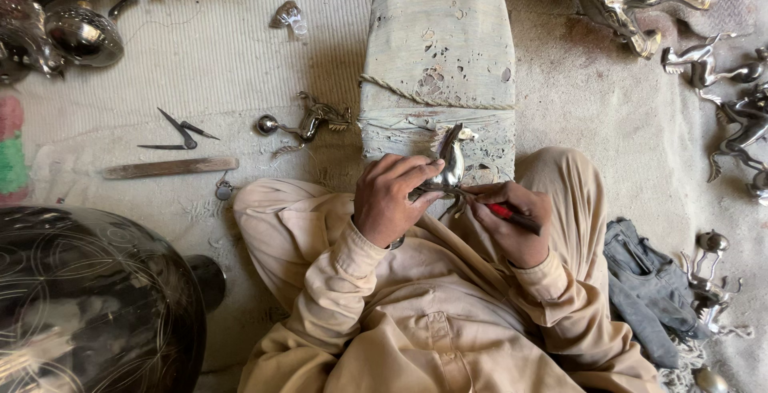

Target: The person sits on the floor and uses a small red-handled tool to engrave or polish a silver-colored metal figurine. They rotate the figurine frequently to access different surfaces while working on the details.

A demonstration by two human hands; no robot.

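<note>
- Left hand (390, 201) clasps the metal horse (448, 170) at centre, against the block (436, 57) at 12 o'clock.
- Right hand (512, 221) pinches a red tool (512, 215), tip on the horse.
- Engraving looks under way; extent unclear.

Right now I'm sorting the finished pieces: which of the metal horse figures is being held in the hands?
The small silver horse over the person's lap: the left hand grips it, the right hand puts a red-handled tool to it. The other horses lie on the floor.

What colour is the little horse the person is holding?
Shiny silver metal. The horse figurine, held in the left hand, shows best in the head view.
</note>
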